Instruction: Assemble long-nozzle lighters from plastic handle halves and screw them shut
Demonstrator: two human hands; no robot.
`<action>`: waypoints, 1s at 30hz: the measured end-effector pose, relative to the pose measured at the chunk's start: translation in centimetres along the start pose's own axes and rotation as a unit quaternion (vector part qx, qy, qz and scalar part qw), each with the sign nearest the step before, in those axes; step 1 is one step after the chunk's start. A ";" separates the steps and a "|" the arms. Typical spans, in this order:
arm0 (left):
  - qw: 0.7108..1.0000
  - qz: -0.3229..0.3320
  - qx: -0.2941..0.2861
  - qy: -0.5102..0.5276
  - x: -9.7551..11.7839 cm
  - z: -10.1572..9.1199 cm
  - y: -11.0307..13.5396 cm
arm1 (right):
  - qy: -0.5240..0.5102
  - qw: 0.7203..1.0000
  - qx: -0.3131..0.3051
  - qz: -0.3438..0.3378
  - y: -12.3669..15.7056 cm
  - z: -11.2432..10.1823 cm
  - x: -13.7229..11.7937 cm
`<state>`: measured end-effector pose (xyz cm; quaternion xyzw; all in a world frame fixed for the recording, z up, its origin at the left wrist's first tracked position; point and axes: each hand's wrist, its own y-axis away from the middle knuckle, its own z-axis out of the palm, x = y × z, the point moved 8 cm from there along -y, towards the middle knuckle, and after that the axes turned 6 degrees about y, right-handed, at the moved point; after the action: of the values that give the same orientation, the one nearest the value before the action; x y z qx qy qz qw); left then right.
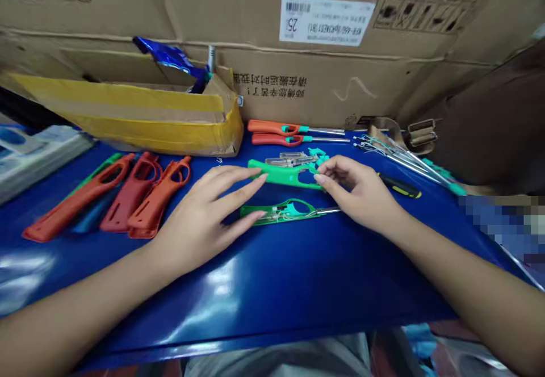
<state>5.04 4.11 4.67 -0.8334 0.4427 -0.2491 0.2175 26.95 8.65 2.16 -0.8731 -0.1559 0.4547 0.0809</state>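
My right hand [355,189] pinches one end of a green lighter casing half [276,174] between thumb and fingers. Stretched out and spread, the fingers of my left hand [213,212] reach to the casing's other end; whether they press on it I cannot tell. Just below lies an opened green lighter half [293,211] with a clear fuel tank, teal parts and wires inside, its metal tube pointing right. My left thumb is at its left end. Behind the held casing are clear fuel tanks [289,160] and small teal parts [317,155].
Orange and red casing halves [147,206] lie at left. Two whole lighters [293,138] rest near the cardboard wall [264,13]. Metal tubes with wires [413,164] and a black-yellow screwdriver [402,187] are at right. A yellow-taped box [170,116] stands back left.
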 end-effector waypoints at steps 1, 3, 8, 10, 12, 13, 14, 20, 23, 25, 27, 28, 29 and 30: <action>1.000 0.002 -0.003 -0.005 -0.1 0.0 0.0 | -0.022 0.999 -0.020 0.017 0.1 0.4 0.2; 1.000 0.005 -0.008 -0.010 -0.2 0.0 0.1 | -0.053 0.996 -0.052 0.042 0.3 1.1 0.4; 1.000 0.012 -0.019 0.013 -0.1 -0.1 0.1 | -0.044 0.994 -0.090 0.053 0.8 2.0 0.3; 1.000 0.001 -0.023 0.020 -0.1 -0.1 0.0 | 0.001 0.995 -0.096 0.031 0.9 2.1 0.1; 0.999 -0.020 -0.030 0.032 -0.3 -0.1 0.0 | 0.059 0.992 -0.108 -0.020 1.0 2.4 -0.6; 0.998 -0.033 -0.037 0.040 -0.4 -0.1 0.1 | 0.089 0.988 -0.114 -0.051 1.1 2.5 -1.0; 0.997 -0.044 -0.046 0.050 -0.5 0.0 0.1 | 0.116 0.983 -0.121 -0.080 1.2 2.6 -1.4; 0.984 -0.074 -0.124 0.105 -1.1 1.5 0.7 | 0.191 0.955 -0.176 -0.144 1.7 3.4 -2.0; 0.982 -0.075 -0.130 0.116 -1.2 1.9 0.9 | 0.198 0.951 -0.188 -0.147 1.9 3.6 -1.9; 0.981 -0.073 -0.137 0.117 -1.1 2.1 0.9 | 0.206 0.949 -0.186 -0.148 1.9 3.5 -1.9; 0.981 -0.070 -0.141 0.114 -1.1 2.3 1.0 | 0.218 0.947 -0.186 -0.147 2.0 3.6 -1.9; 0.981 -0.069 -0.141 0.112 -1.0 2.3 1.0 | 0.224 0.945 -0.186 -0.146 2.0 3.6 -1.9; 0.982 -0.069 -0.141 0.109 -1.0 2.3 1.0 | 0.230 0.944 -0.186 -0.145 2.0 3.6 -1.9; 0.982 -0.069 -0.141 0.107 -1.0 2.3 1.0 | 0.235 0.943 -0.186 -0.147 2.0 3.6 -1.9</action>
<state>5.29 4.80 2.10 -0.8529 0.4354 -0.2864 0.0309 23.42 6.09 1.02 -0.9221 -0.3406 0.1828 0.0175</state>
